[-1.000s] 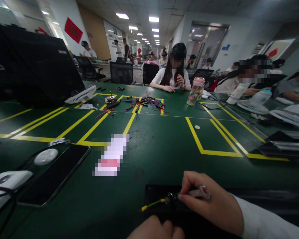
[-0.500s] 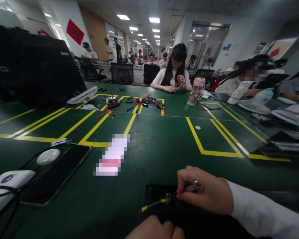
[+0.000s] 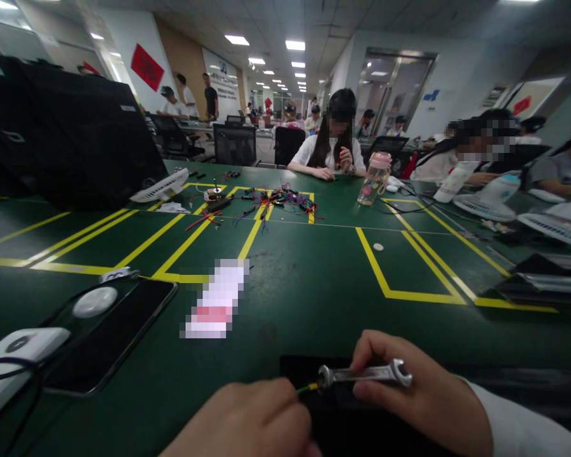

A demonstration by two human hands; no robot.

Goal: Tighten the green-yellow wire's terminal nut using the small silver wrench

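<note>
My right hand (image 3: 421, 397) grips a small silver open-ended wrench (image 3: 366, 373), held level, with its left jaw at the end of a green-yellow wire (image 3: 308, 387). My left hand (image 3: 247, 422) is closed at the bottom edge over the wire's other end, which it hides. Both hands hover over a black mat (image 3: 333, 406) at the near edge of the green table (image 3: 304, 279).
A black phone (image 3: 109, 336), a white round disc (image 3: 95, 301) and a white device (image 3: 14, 355) with a cable lie at left. A blurred card (image 3: 216, 298) sits mid-table. Farther off lie loose coloured wires (image 3: 276, 198) and a pink-capped bottle (image 3: 374, 176). People sit around.
My left hand has come up from the bottom edge and closed over the wire's free end. The wrench now lies level and in full view in my right hand.
</note>
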